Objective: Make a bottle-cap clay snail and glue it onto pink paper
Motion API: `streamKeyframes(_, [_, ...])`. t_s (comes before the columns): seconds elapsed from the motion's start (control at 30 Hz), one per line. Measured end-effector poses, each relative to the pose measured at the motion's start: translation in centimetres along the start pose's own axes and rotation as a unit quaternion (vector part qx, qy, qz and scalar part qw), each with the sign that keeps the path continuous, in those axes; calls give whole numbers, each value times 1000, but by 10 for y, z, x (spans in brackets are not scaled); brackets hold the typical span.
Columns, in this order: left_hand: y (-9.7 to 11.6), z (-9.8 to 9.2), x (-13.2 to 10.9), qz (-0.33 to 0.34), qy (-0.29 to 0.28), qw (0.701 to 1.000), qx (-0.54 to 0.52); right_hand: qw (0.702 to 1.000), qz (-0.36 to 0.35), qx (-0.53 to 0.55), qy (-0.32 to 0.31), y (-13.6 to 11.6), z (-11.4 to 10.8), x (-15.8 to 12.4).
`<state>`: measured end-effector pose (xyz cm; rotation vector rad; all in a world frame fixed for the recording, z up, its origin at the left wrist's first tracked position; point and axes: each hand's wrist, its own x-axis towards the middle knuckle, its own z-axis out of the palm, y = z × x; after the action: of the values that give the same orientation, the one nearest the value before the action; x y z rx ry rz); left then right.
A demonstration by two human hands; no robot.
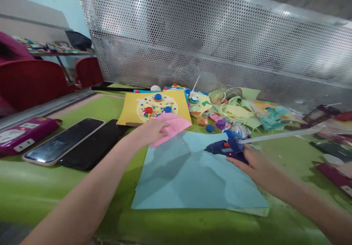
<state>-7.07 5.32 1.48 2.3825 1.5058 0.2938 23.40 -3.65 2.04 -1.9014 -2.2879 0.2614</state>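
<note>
My left hand [150,130] pinches the near edge of a pink paper sheet [172,126], which lies across the far corner of a large light blue sheet [189,175]. My right hand [251,160] is wrapped round the handle of a blue glue gun [224,148]. Its nozzle points left over the blue sheet and a clear glue stick [277,136] juts out behind it. Just beyond the pink paper lies a yellow card [129,113] bearing a pale circle with small coloured pieces.
Two phones [62,142] [95,146] lie on the green table [41,190] at left, beside a magenta box [24,133]. Paper scraps [239,109] and beads pile up at the back right. A perforated metal screen [220,43] stands behind. Red chairs [33,82] are at the far left.
</note>
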Motion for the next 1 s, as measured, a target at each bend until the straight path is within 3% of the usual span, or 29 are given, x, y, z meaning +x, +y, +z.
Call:
streamKeyframes(0.17, [-5, 2, 1, -6, 8, 1000, -8, 999, 29, 14, 25, -10, -13, -1])
streamKeyframes(0.43, [-3, 1, -2, 0, 9, 1000, -14, 995, -30, 84, -45, -32, -1, -9])
streamKeyframes(0.63, [-2, 1, -1, 5, 7, 1000, -22, 997, -39, 66, -27, -29, 4, -7])
streamKeyframes(0.83, [-3, 2, 0, 11, 0, 1000, -28, 999, 25, -35, -7, -28, 4, -6])
streamKeyframes(1.0, [1, 0, -3, 5, -2, 1000, -29, 1000, -21, -11, 3, -18, 2, -15])
